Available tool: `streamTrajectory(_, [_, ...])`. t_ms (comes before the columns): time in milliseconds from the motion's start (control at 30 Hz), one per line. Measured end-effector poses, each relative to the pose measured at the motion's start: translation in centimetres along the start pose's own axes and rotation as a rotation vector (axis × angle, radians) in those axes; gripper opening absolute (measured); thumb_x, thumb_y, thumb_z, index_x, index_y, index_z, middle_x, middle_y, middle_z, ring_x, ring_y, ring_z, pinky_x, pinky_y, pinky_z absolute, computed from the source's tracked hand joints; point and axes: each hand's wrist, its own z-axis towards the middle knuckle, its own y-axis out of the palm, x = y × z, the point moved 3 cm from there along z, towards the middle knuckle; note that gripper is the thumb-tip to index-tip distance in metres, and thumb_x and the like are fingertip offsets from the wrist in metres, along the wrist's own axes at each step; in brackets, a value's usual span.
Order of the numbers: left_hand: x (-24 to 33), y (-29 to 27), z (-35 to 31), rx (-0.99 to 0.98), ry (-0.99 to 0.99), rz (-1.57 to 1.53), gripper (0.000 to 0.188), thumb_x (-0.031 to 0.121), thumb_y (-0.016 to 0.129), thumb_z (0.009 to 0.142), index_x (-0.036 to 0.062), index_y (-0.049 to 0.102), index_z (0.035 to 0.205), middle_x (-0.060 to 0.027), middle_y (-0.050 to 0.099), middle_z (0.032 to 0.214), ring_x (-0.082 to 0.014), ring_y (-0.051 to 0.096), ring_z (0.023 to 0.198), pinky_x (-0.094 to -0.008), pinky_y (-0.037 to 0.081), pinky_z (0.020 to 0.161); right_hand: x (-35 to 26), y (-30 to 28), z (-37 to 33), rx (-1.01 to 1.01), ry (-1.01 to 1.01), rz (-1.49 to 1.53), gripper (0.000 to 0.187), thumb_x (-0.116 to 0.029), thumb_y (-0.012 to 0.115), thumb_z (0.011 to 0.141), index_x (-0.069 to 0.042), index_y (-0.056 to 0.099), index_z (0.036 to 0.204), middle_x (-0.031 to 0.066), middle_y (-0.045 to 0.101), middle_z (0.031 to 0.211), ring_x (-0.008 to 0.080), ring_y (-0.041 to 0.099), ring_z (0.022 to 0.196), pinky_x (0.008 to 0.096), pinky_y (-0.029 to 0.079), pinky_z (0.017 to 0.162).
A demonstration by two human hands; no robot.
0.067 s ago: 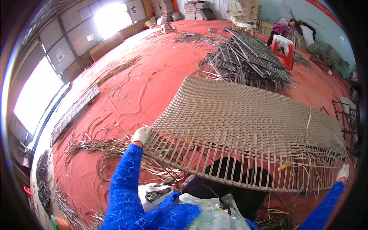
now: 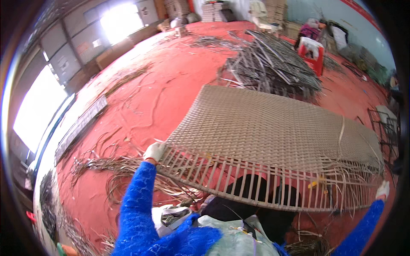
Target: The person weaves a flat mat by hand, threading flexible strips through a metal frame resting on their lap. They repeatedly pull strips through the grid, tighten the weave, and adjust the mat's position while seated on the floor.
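Note:
A large tan woven rattan panel (image 2: 260,126) stretches across in front of me, held tilted over my legs. Its far part is densely woven, while bare slats (image 2: 230,173) show along the near edge. White gloves cover both hands. My left hand (image 2: 154,152) is closed round the panel's left corner. At the far right end, my right hand (image 2: 382,190) grips the rim, its fingers small in the picture. Loose weaving strands (image 2: 341,170) trail from the right part of the weave. Through the slats a yellow-handled tool (image 2: 315,184) shows.
Dark woven panels and strips lie in a pile (image 2: 273,64) beyond the panel. A red stool (image 2: 312,57) stands beside it, with a person (image 2: 309,30) behind. Loose strips (image 2: 106,164) litter the red floor (image 2: 158,85) at left. A black metal frame (image 2: 382,123) is at right.
The whole view has shifted slightly to the left. Both hands keep their hold on the woven panel, which looks otherwise the same.

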Motion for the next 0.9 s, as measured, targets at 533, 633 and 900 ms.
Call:
streamTrajectory(533, [-3.9,2.6,3.4,-0.168,0.12,-0.419,0.04,0.03,0.046,0.097,0.0002,0.066,0.115,-0.0169,0.07,0.101,-0.0219,0.066,0.091,-0.0328,0.049,0.084,-5.3,20.4,-17.8,-0.574,-0.902,-1.428,0.019,-0.033,0.066,0.08,-0.015,0.069,0.081,0.0071,0.06,0.087,0.0273,0.058,0.089,0.0427,0.047,0.075])
streamTrajectory(633, [-3.6,2.2,3.1,-0.118,0.133,-0.319,0.042,0.033,0.046,0.097,0.0,0.067,0.112,-0.0172,0.071,0.095,-0.0239,0.067,0.085,-0.0345,0.05,0.079,-4.6,20.0,-17.3,-0.626,-0.863,-1.455,0.017,-0.031,0.067,0.078,-0.014,0.068,0.083,0.0073,0.06,0.088,0.0272,0.057,0.091,0.0428,0.046,0.076])
streamTrajectory(900, [-3.3,2.1,2.8,-0.074,0.196,-0.133,0.043,0.035,0.043,0.097,0.0025,0.067,0.113,-0.021,0.069,0.101,-0.0314,0.066,0.098,-0.0384,0.048,0.085,-5.2,21.4,-15.8,-0.581,-0.529,-1.085,0.013,-0.019,0.066,0.084,-0.007,0.062,0.085,0.0083,0.064,0.079,0.0231,0.064,0.076,0.0363,0.051,0.068])
